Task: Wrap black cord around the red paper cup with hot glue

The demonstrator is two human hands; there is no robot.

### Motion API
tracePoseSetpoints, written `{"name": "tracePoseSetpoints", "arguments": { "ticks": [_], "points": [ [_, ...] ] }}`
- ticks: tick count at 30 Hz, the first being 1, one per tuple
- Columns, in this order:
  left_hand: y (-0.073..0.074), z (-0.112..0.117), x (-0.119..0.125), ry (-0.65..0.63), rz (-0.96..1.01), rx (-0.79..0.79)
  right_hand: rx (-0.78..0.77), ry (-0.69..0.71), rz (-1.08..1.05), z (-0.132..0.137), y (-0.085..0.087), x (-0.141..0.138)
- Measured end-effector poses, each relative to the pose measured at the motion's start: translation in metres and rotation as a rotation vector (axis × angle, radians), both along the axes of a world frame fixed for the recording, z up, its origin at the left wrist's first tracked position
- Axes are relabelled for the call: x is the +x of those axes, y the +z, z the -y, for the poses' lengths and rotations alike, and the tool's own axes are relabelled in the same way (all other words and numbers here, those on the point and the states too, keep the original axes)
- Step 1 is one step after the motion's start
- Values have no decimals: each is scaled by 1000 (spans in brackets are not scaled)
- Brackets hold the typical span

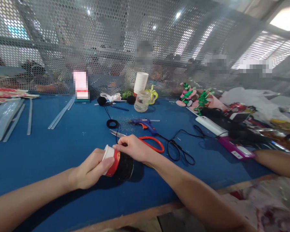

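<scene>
My left hand (93, 167) is closed around a paper cup (116, 163) lying on its side, white at the rim with a red printed band. Black cord (125, 166) is wound round the cup's far end. With finger and thumb pinched together, my right hand (130, 146) is at the top of the cup on a strand of this cord. The strand runs back to a loose black coil (112, 123) and a black ball (101, 101). Partly under my right hand lie scissors with red-orange handles (159, 145). A blue glue gun (145, 124) rests just beyond them.
Clear glue sticks (7, 119) lie at the left. At the back stand a phone (81, 85), stacked paper cups (140, 83) and a clear jar (142, 102). A purple-and-white power strip (236, 149), cables, craft flowers (200, 98) and another person's arm (277, 162) are at the right.
</scene>
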State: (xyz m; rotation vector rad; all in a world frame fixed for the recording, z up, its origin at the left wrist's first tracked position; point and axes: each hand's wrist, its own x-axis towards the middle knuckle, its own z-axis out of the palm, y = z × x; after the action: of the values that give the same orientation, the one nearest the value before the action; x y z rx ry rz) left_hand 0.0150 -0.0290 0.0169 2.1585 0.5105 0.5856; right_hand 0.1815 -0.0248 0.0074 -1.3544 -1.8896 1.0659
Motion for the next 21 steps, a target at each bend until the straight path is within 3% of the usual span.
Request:
{"name": "tracePoseSetpoints", "arguments": {
  "ticks": [15,19,21],
  "points": [
    [2,0,0,-54,20,217,-15,-23,-42,1,2,-1],
    [6,-3,-1,-20,20,320,-38,-53,-182,1,11,5],
    [8,-6,-2,23,26,330,-70,3,-202,2,18,13]
  ]
}}
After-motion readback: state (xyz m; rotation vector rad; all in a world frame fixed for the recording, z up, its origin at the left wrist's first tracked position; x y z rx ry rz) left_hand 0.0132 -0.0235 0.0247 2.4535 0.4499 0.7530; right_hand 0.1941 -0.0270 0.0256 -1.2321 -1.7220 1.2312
